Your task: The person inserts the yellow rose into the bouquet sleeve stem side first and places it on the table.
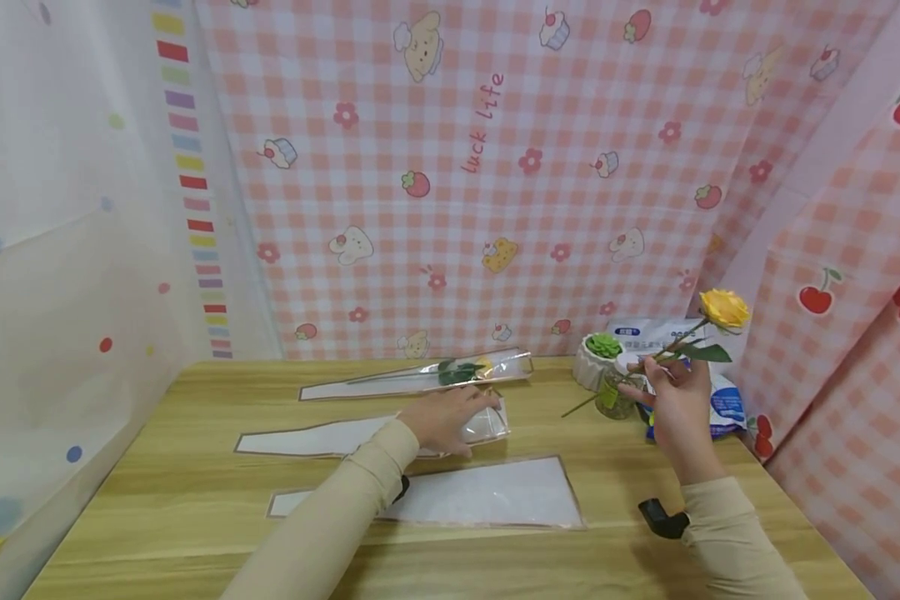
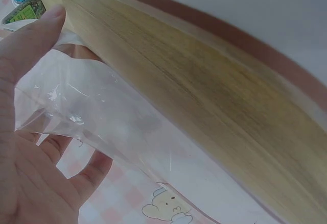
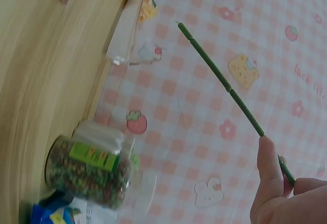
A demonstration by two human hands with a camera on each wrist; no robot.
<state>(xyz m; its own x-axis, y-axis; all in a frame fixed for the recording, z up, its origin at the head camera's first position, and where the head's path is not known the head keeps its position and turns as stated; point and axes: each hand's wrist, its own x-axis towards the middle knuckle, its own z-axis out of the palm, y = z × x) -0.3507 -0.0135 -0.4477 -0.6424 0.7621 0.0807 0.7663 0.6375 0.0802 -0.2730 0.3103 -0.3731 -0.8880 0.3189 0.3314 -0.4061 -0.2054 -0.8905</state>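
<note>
In the head view, my right hand (image 1: 678,408) pinches the green stem of a yellow rose (image 1: 725,308) above the table's right side. The bloom is up and the stem slants down to the left; in the right wrist view the bare stem (image 3: 219,78) runs out from the fingertips. My left hand (image 1: 450,417) spans the wide end of the middle clear-and-white flower sleeve (image 1: 307,437). In the left wrist view, the thumb and curled fingers lie at opposite edges of the bulging clear plastic (image 2: 76,96).
Behind lies a sleeve with a yellow rose (image 1: 461,371) inside; a flat sleeve (image 1: 487,496) lies in front. At the right stand a potted succulent (image 1: 598,358), a jar (image 3: 84,170) of coloured granules and a blue-white packet (image 1: 726,408). A patterned curtain (image 1: 450,208) hangs behind.
</note>
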